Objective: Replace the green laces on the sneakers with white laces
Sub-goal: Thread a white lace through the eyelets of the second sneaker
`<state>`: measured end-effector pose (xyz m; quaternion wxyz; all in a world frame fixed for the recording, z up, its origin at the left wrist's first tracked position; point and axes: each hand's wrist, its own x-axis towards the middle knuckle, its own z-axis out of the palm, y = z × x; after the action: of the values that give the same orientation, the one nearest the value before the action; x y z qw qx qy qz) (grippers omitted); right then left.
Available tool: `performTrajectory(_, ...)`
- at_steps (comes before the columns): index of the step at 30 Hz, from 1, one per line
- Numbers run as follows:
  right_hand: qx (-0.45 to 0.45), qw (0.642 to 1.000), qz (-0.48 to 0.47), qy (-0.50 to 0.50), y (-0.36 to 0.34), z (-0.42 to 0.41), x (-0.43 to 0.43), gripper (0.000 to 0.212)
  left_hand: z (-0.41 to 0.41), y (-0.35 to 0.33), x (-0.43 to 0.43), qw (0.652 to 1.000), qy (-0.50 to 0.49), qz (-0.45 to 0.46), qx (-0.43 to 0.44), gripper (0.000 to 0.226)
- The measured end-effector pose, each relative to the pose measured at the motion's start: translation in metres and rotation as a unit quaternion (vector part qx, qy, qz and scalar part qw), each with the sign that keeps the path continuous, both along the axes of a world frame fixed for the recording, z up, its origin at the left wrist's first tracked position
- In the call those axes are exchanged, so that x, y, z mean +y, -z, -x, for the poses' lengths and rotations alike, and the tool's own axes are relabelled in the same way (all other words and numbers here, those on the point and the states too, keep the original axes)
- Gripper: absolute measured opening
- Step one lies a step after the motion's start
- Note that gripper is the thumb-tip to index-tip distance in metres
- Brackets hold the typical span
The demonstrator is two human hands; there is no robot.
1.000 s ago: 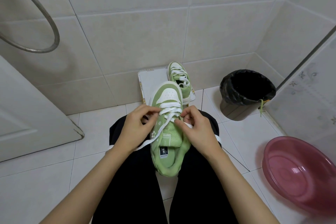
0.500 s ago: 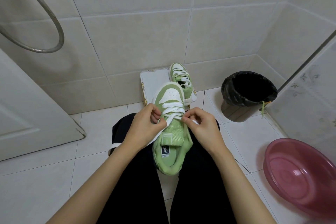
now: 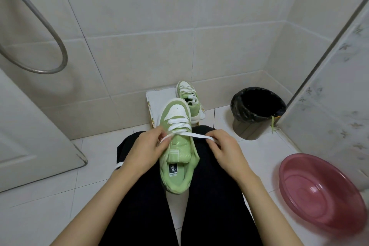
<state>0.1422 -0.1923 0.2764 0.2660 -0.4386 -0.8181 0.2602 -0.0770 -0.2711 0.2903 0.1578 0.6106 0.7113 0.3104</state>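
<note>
Centre: sneaker (image 3: 177, 166) pale green with white toe panel, white lace (image 3: 199, 136). Above it, second sneaker (image 3: 194, 108) same green/white. trousers (image 3: 215, 195) black. Right: bin (image 3: 249, 128) grey, liner (image 3: 257, 104) black, green lace (image 3: 272, 124). Lower right: basin (image 3: 319, 195) translucent pink. Right-edge panel (image 3: 329, 96): faint leaf print.

1. A light green sneaker (image 3: 176, 173) with a white toe lies between the person's legs (image 3: 211, 175). Its toe points away and its open top faces up.
2. A flat white lace (image 3: 178, 124) crosses only its front holes. One end goes to the left hand (image 3: 145, 152) and one to the right hand (image 3: 225, 152), which pinch them.
3. The other sneaker (image 3: 194, 107) stands farther back on a white board (image 3: 157, 102), with a second lace (image 3: 186, 94), also white, in it.
4. A thin green lace (image 3: 272, 124) hangs over the rim of the black bin (image 3: 249, 128).
</note>
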Motion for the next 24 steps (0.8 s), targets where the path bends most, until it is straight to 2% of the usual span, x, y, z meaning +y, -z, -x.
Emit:
performTrajectory(1, 0.009, 1.0, -0.005, 0.015, 0.0, 0.0, 0.0, 0.014, 0.005, -0.002, -0.003, 1.0, 0.013, 0.012, -0.005, 0.018)
performTrajectory(3, 0.012, 0.998, -0.016, 0.057, 0.002, 0.002, -0.001, 0.017, 0.014, -0.001, -0.007, 0.998, 0.003, 0.026, 0.052, 0.016)
performTrajectory(5, 0.009, 0.995, -0.018, 0.098, 0.005, 0.004, -0.002, 0.02, 0.021, 0.002, -0.012, 0.991, -0.052, 0.012, 0.12, 0.019)
performTrajectory(9, 0.025, 0.98, 0.02, 0.195, 0.012, -0.002, -0.003, 0.024, 0.03, 0.003, -0.02, 0.975, -0.136, -0.036, 0.172, 0.023)
performTrajectory(13, 0.108, 0.967, 0.11, 0.203, 0.008, -0.012, -0.003, 0.024, 0.048, 0.003, -0.028, 0.975, -0.167, -0.009, 0.144, 0.026)
performTrajectory(16, 0.132, 0.968, 0.11, 0.184, 0.0, -0.007, -0.006, 0.026, 0.052, 0.001, -0.028, 0.973, -0.19, 0.015, 0.132, 0.024)
performTrajectory(20, 0.076, 0.983, 0.083, 0.146, 0.001, 0.004, -0.011, 0.023, 0.044, 0.001, -0.024, 0.974, -0.18, 0.033, 0.131, 0.017)
performTrajectory(22, 0.04, 0.981, 0.079, 0.172, 0.007, -0.001, -0.009, 0.016, 0.044, 0.003, -0.025, 0.972, -0.191, 0.035, 0.133, 0.018)
performTrajectory(24, 0.05, 0.971, 0.105, 0.208, 0.015, -0.014, -0.006, 0.022, 0.05, 0.007, -0.029, 0.966, -0.216, 0.044, 0.133, 0.017)
